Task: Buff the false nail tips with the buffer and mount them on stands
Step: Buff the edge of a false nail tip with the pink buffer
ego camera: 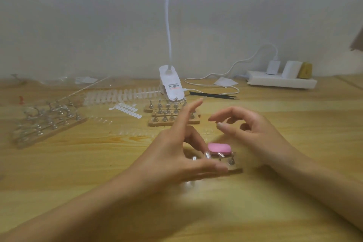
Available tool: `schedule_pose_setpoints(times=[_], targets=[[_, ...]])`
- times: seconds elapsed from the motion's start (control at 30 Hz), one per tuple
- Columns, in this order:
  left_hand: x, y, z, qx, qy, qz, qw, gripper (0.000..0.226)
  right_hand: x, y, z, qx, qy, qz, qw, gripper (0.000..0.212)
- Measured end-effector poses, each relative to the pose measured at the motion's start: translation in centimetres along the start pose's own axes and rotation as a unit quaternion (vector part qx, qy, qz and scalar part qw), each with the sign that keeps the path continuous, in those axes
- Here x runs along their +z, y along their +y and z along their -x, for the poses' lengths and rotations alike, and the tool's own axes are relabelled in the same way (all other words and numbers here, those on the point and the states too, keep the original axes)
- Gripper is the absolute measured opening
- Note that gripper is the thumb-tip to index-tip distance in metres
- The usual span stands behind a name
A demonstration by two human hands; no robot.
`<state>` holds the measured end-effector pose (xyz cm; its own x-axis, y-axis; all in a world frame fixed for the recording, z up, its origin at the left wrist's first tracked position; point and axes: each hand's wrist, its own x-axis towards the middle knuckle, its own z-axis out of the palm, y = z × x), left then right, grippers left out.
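Left hand (176,149) and right hand (253,129) hover, fingers loosely spread, apparently empty; buffer (219,148) lies just beneath, seemingly kept within reach.

Two hands are in view, a left hand (176,155) and a right hand (253,133). There is one pink buffer (219,148), one clip lamp (171,88), one power strip (280,81) carrying three plugs (273,67), one pair of black tweezers (214,95) and one white cable (212,85). Wooden stand blocks (172,122) sit in three groups; their pegs are too blurred to count.
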<state>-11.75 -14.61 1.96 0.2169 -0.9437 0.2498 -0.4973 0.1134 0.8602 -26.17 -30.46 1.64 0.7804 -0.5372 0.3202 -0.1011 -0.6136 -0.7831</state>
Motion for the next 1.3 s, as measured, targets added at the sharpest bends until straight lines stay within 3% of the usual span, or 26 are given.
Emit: schedule_pose_setpoints(times=[0.1, 0.2, 0.23, 0.4, 0.5, 0.77, 0.9, 1.07, 1.17, 1.3], targets=[[-1.7, -0.2, -1.1, 0.002, 0.041, -0.040, 0.998, 0.066, -0.5, 1.0, -0.7, -0.025, -0.027, 0.180, 0.983, 0.031], [-3.2, -1.2, -1.9, 0.034, 0.058, -0.155, 0.986, 0.021, -0.4, 1.7, -1.2, 0.004, -0.058, 0.206, 0.977, 0.033], [-3.5, -1.7, -2.0, 0.039, 0.046, -0.200, 0.978, 0.017, -0.4, 1.8, -1.3, 0.006, -0.058, 0.197, 0.979, 0.031], [-3.0, -2.6, -2.5, 0.040, -0.008, -0.359, 0.932, 0.025, 0.0, 1.9, -1.7, 0.006, -0.054, 0.165, 0.985, 0.023], [-2.7, -2.4, -2.8, 0.039, -0.012, -0.396, 0.917, 0.033, 0.3, 1.9, -1.6, 0.002, -0.056, 0.141, 0.988, 0.020], [-2.7, -2.0, -3.2, 0.038, -0.017, -0.339, 0.940, 0.031, 0.8, 1.2, -1.6, -0.008, -0.046, 0.088, 0.995, 0.023], [-2.2, -2.1, -3.0, 0.082, 0.019, -0.328, 0.941, 0.027, 1.1, 1.0, -1.4, -0.004, -0.036, 0.089, 0.995, 0.010], [-1.9, -1.9, -3.3, 0.125, 0.096, -0.234, 0.959, 0.015, 1.2, 0.5, -0.8, -0.041, -0.030, 0.108, 0.993, 0.018], [-1.7, -1.7, -3.3, 0.154, 0.104, -0.234, 0.954, 0.008, 1.3, 0.4, -0.7, -0.063, -0.033, 0.119, 0.990, 0.019], [-1.4, -1.5, -3.2, 0.185, 0.110, -0.274, 0.937, 0.017, 1.2, 0.5, -0.8, -0.045, -0.043, 0.071, 0.996, 0.015]])
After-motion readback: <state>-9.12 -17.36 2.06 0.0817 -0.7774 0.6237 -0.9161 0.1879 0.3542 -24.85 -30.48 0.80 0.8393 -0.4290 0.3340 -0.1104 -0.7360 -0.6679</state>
